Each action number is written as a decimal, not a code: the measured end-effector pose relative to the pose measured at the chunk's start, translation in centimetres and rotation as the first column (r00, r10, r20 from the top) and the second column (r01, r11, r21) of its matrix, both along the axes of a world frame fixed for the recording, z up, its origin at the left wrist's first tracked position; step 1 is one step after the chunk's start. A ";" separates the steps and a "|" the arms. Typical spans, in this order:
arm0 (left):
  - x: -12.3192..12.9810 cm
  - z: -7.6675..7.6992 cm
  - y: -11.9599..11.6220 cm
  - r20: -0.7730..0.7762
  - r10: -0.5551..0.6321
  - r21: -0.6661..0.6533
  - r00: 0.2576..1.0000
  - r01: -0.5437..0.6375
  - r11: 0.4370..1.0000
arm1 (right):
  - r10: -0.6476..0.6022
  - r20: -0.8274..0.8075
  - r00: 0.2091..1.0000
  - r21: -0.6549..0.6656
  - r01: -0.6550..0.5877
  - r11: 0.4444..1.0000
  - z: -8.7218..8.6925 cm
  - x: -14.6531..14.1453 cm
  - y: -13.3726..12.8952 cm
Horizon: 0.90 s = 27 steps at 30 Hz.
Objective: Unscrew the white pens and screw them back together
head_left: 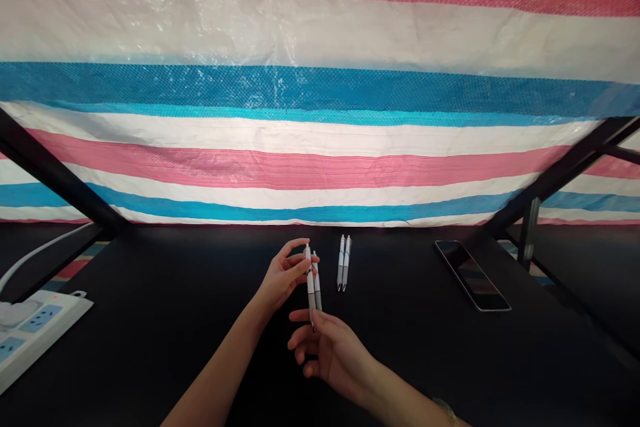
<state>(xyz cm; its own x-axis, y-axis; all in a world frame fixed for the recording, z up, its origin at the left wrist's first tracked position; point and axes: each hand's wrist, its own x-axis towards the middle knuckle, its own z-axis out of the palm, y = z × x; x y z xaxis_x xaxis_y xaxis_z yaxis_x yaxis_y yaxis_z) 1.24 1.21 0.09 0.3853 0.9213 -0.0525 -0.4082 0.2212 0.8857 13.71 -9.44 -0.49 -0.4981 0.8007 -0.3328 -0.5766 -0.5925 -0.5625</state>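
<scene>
My left hand [283,275] holds two white retractable pens [312,283] upright between thumb and fingers, near their upper ends. My right hand [333,355] reaches in from below, with its thumb and fingers closed at the lower tip of the nearer pen. The pens stand close together, and the hands partly hide them. A little to the right, another pair of white pens [344,263] lies side by side on the black tabletop [410,327], apart from both hands.
A dark smartphone [473,275] lies at the right of the tabletop. A white power strip [35,340] with a white cable [40,253] sits at the left edge. Dark metal beams [50,173] cross in front of a striped red, white and blue tarpaulin [320,80].
</scene>
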 end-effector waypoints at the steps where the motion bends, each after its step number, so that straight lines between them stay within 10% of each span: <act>1: 0.0 0.0 0.0 -0.002 0.009 0.000 1.000 -0.009 1.000 | 0.002 0.001 1.000 0.003 -0.002 1.000 0.1 0.0 0.0; 27: -0.2 0.2 -0.1 0.008 0.092 0.016 0.996 -0.092 0.996 | -0.019 0.049 0.999 0.033 0.018 0.999 1.2 0.4 0.6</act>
<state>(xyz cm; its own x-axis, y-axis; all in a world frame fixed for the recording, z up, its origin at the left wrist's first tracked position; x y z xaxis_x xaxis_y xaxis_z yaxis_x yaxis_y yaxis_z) 1.01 1.14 0.32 0.2994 0.9535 -0.0351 -0.4321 0.1683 0.8860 14.09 -8.83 0.70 -0.4667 0.8206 -0.3297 -0.5586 -0.5626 -0.6095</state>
